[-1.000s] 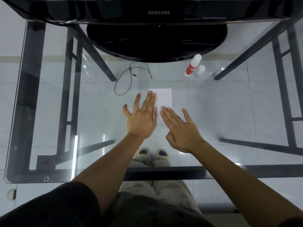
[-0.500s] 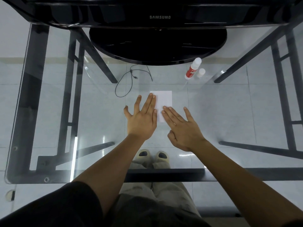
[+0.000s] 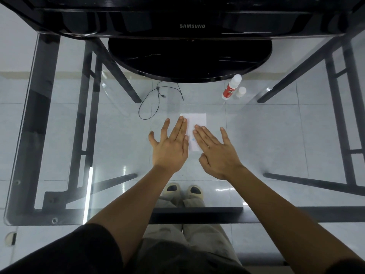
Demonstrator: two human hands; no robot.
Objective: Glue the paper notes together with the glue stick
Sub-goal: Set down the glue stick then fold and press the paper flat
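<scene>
White paper notes (image 3: pixel 197 120) lie flat on the glass table (image 3: pixel 276 135) in the middle. My left hand (image 3: pixel 170 144) rests palm down with fingers spread, its fingertips over the notes' left edge. My right hand (image 3: pixel 215 150) lies flat too, its fingers covering the notes' lower right part. Neither hand holds anything. The glue stick (image 3: pixel 231 87), white with a red label, lies at the far right with its white cap (image 3: pixel 241 92) off beside it, well away from both hands.
A black Samsung monitor (image 3: pixel 191 26) on a round base (image 3: pixel 189 62) stands at the table's far side. A thin black cable (image 3: pixel 158 99) curls left of the notes. Dark table legs show through the glass on both sides.
Both hands stay flat on the notes; they and the paper sit slightly lower in view as the camera tilted a little. Nothing picked up or released.
</scene>
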